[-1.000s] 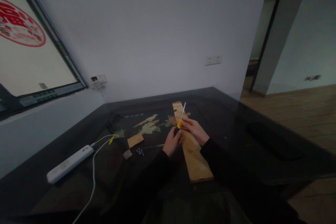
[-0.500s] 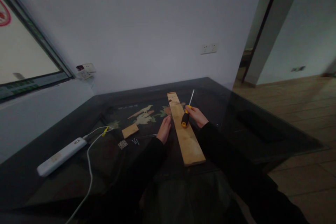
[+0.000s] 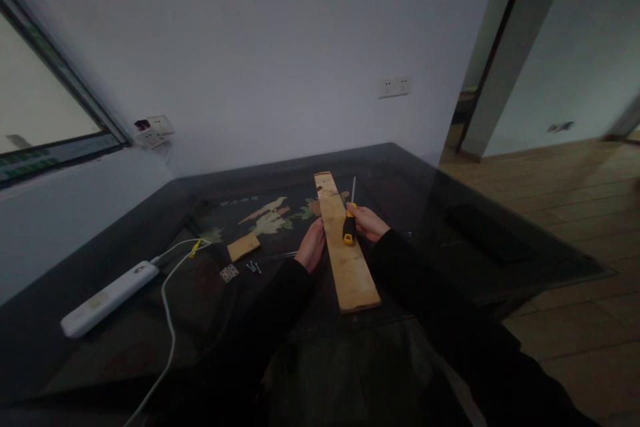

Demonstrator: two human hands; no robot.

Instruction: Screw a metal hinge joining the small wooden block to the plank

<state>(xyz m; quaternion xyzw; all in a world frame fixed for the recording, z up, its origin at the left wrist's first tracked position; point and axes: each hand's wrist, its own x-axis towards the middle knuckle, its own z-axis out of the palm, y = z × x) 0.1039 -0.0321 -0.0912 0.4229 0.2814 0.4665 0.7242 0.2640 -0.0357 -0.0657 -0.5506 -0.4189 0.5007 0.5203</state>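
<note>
Gripping screwdriver (image 3: 349,227), right hand (image 3: 367,222) over plank (image 3: 345,253).

Dim and murky, lit from the window (image 3: 45,120) at left, with wide-angle bending at the edges.

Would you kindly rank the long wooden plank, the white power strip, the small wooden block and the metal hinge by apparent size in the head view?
1. Long wooden plank
2. White power strip, though it lies nearer the camera
3. Small wooden block
4. Metal hinge, clearly smallest
</note>
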